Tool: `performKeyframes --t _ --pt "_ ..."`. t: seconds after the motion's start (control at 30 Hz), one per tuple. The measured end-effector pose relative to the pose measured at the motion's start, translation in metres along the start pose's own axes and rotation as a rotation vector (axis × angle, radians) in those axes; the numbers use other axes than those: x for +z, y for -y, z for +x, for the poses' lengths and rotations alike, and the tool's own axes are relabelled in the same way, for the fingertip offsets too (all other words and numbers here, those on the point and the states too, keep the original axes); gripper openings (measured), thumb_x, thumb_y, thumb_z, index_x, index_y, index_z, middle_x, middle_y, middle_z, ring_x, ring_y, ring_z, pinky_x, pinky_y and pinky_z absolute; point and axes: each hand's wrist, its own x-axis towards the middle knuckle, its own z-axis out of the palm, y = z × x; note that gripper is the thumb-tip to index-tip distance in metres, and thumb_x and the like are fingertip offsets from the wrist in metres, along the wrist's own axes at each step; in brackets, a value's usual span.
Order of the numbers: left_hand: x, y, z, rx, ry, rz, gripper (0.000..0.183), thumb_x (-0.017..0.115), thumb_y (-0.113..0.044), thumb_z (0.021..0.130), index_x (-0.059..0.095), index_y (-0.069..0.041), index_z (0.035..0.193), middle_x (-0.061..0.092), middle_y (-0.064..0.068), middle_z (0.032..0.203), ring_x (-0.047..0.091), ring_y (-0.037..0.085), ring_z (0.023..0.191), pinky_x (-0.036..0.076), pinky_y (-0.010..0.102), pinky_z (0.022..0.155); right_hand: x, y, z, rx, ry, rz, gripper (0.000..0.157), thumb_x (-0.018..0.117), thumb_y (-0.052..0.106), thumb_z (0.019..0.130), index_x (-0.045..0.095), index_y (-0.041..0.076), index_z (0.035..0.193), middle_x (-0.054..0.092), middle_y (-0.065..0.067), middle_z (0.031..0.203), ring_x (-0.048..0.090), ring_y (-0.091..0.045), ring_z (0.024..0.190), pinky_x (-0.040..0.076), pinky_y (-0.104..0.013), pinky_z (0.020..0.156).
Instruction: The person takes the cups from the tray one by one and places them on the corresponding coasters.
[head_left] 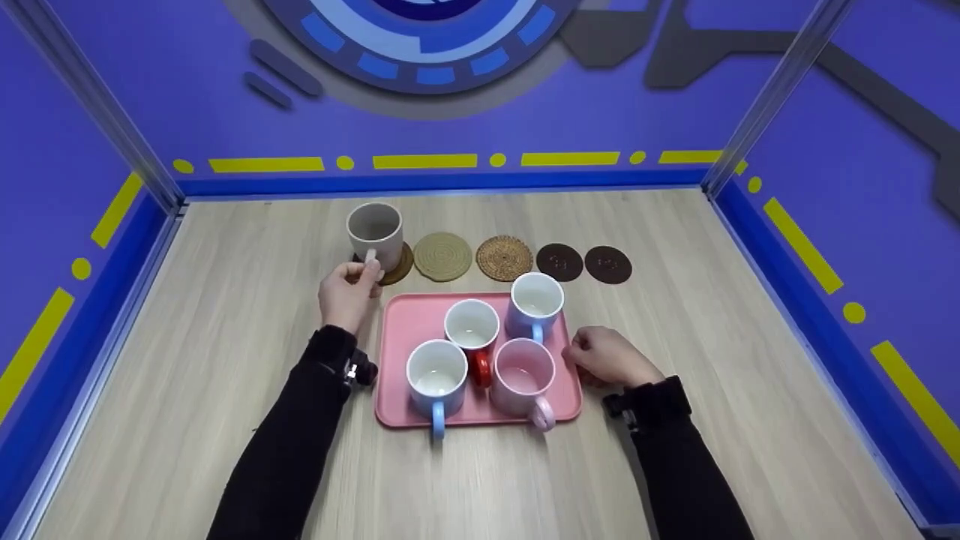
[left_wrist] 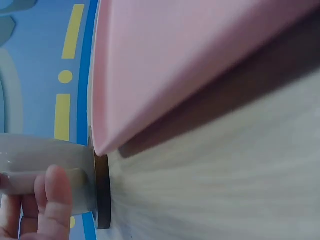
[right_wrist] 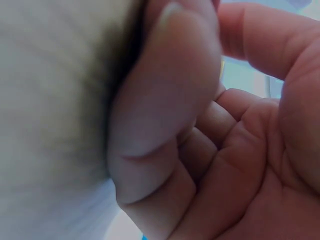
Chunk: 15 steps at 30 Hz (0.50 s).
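My left hand [head_left: 347, 296] pinches the handle of a light grey mug [head_left: 381, 241] between thumb and fingers. The mug stands upright over a round brown coaster [head_left: 401, 266] at the row's left end; in the left wrist view its base meets the wooden-edged coaster [left_wrist: 102, 192]. Beside the right rim of a pink tray [head_left: 397, 315] rests my right hand [head_left: 611, 356], fingers loosely curled low against the table; no held thing shows. On the tray stand a blue mug [head_left: 437, 375], a white mug with red handle [head_left: 472, 326], a pink mug [head_left: 523, 379] and another blue mug [head_left: 535, 300].
To the right of the grey mug lie a pale woven coaster [head_left: 442, 256], a brown woven coaster [head_left: 505, 259] and two dark coasters, one dark coaster [head_left: 559, 262] beside the other dark coaster [head_left: 608, 265]. Blue-purple panels [head_left: 487, 135] enclose the wooden table [head_left: 247, 300].
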Motion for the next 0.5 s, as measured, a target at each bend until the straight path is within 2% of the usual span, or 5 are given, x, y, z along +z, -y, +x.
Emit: performKeyframes --t 0.13,0.27,0.37,0.43,0.5 --pt "-0.003 0.001 -0.007 -0.025 0.018 0.021 0.027 0.075 -0.026 0.102 0.067 -0.001 0.109 0.074 0.002 0.088 0.076 0.018 0.074 0.059 0.019 0.066 0.002 0.0 0.001 0.001 -0.001 -0.007 0.018 0.062 0.019 0.097 0.059 0.011 0.081 0.061 -0.001 0.068 0.055 -0.012 0.053 0.047 -0.025 0.049" --pt "-0.014 -0.002 -0.022 -0.017 0.021 0.117 0.034 0.07 -0.03 0.104 0.061 -0.001 0.121 0.071 0.012 0.108 0.071 0.014 0.082 0.051 0.017 0.066 0.003 0.0 0.001 0.011 0.004 -0.012 0.019 0.062 0.02 0.097 0.058 0.012 0.081 0.061 -0.001 0.068 0.055 -0.012 0.053 0.047 -0.025 0.05" --pt "-0.027 -0.008 -0.042 0.024 0.044 0.197 0.036 0.066 -0.033 0.106 0.062 -0.002 0.124 0.069 0.014 0.116 0.063 0.008 0.084 0.048 0.018 0.071 0.001 0.001 0.0 0.006 0.0 -0.006 0.019 0.062 0.02 0.098 0.058 0.011 0.081 0.06 -0.001 0.068 0.054 -0.012 0.052 0.047 -0.025 0.05" --pt "-0.036 -0.014 -0.059 0.05 0.083 0.224 0.034 0.067 -0.033 0.106 0.066 -0.003 0.121 0.069 0.013 0.112 0.06 0.007 0.083 0.048 0.02 0.071 0.0 0.0 0.0 -0.005 -0.006 -0.012 0.019 0.062 0.019 0.098 0.058 0.011 0.08 0.059 0.0 0.067 0.054 -0.011 0.052 0.047 -0.025 0.05" --pt "-0.043 -0.019 -0.081 0.066 0.154 0.22 0.03 0.068 -0.03 0.106 0.069 -0.003 0.117 0.069 0.011 0.102 0.059 0.009 0.079 0.048 0.021 0.069 -0.001 -0.001 0.0 -0.007 -0.008 -0.014 0.02 0.061 0.019 0.098 0.057 0.011 0.08 0.057 0.001 0.067 0.053 -0.011 0.052 0.046 -0.025 0.05"
